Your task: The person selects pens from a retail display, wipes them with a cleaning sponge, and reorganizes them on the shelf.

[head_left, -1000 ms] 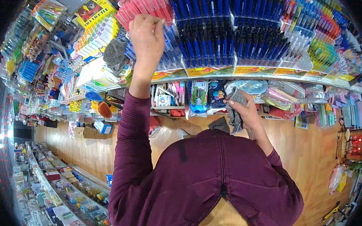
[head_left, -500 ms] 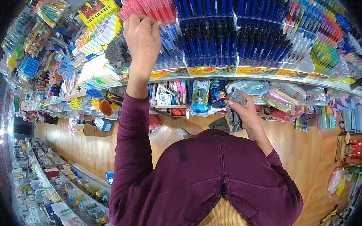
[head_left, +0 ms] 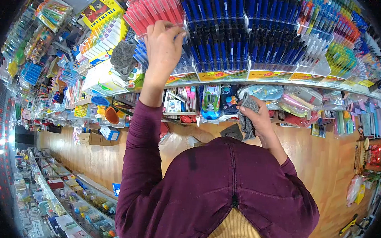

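My left hand (head_left: pixel 163 49) reaches over the front row of the pen display, between the pink pens (head_left: pixel 153 11) and the dark blue pens (head_left: pixel 216 48). Its fingers are bent down toward light-blue clear pens (head_left: pixel 141 52); the fingertips, and anything in them, are hidden. A crumpled dark grey cloth (head_left: pixel 123 57) lies to the left of that hand on the goods. Below the shelf edge, my right hand (head_left: pixel 258 116) is closed around a grey cloth (head_left: pixel 246 113), which hangs down from the fingers.
Clear pen holders with yellow labels (head_left: pixel 219 75) line the shelf. A highlighter box (head_left: pixel 103 12) stands at the left. Under the shelf are a green-and-blue car-shaped case (head_left: pixel 210 102) and bagged goods (head_left: pixel 296 103). A second shelf (head_left: pixel 42 182) runs along the lower left above wooden flooring (head_left: pixel 88 156).
My left hand has moved right and slightly down, away from the grey cloth, uncovering light-blue pens beside it. The right hand still holds its cloth in the same place.
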`<state>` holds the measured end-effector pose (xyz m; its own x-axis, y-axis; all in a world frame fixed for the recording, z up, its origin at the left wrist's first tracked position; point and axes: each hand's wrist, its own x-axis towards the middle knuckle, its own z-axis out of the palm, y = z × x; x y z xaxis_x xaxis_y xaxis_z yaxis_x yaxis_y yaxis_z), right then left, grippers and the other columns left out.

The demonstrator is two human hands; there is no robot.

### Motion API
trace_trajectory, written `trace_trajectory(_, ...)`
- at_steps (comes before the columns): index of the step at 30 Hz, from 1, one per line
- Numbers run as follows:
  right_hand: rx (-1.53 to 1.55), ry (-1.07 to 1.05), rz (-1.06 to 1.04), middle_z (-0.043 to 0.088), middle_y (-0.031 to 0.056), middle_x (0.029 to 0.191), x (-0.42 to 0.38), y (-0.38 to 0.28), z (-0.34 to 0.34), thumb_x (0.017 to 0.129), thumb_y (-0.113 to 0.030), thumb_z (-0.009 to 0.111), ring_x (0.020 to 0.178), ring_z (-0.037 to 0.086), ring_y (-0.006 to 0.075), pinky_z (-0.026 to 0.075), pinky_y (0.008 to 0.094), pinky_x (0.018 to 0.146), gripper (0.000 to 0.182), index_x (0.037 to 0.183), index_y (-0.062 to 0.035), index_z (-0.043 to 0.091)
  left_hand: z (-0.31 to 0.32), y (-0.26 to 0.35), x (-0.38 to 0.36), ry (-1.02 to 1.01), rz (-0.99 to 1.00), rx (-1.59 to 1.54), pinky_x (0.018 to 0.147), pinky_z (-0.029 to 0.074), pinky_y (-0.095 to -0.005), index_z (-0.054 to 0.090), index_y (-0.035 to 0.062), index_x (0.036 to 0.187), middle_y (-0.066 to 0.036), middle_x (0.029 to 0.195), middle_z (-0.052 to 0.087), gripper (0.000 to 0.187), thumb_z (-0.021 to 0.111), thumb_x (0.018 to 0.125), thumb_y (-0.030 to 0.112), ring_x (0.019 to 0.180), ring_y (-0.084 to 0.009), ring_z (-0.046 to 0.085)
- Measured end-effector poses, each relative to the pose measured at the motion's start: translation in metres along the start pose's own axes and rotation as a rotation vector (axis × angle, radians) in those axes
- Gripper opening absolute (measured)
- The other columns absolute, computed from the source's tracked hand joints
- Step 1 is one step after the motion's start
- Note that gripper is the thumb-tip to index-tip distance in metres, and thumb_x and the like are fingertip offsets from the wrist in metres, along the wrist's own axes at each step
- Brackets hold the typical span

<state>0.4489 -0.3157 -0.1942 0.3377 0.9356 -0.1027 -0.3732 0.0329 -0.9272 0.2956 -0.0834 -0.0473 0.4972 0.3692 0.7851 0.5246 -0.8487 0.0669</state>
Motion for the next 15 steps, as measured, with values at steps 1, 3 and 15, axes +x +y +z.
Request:
trace_trajectory(1, 0.001, -0.013, -0.007, 0.064, 0.0082, 0.091, 0.0, 0.001, -0.001, 0.077, -0.007, 0.067, 0.081, 0.061, 0.0121, 0.048, 0.0241, 0.072, 0.036, 0.109, 0.0052, 0.054, -0.005, 0.001, 0.001, -0.001, 0.039, 0.042, 0.076, 0.041, -0.0388, 0.07, 0.0074, 0.081, -0.011, 0.088, 0.059, 0.01, 0.068, 0.074, 0.014, 0.085, -0.0301, 0.052)
trace_trajectory(3, 0.0, -0.004, 0.026, 0.064, 0.0082, 0.091, -0.001, -0.003, -0.002, 0.077, -0.007, 0.067, 0.081, 0.061, 0.0121, 0.048, 0.024, 0.072, 0.036, 0.109, 0.0053, 0.054, -0.009, -0.001, 0.0, -0.018, 0.077, 0.089, 0.076, 0.041, -0.0391, 0.07, 0.008, 0.081, -0.011, 0.091, 0.059, 0.011, 0.068, 0.074, 0.016, 0.086, -0.0299, 0.052)
trace_trajectory(15, 0.006, -0.016, 0.037, 0.063, 0.0083, 0.093, 0.001, -0.003, 0.005, 0.076, -0.007, 0.069, 0.081, 0.061, 0.0125, 0.048, 0.0252, 0.074, 0.047, 0.116, 0.0077, 0.049, -0.013, 0.003, -0.001, -0.086, 0.07, 0.196, 0.079, 0.04, -0.0388, 0.07, 0.007, 0.08, -0.007, 0.092, 0.06, 0.014, 0.067, 0.075, 0.019, 0.089, -0.0275, 0.053)
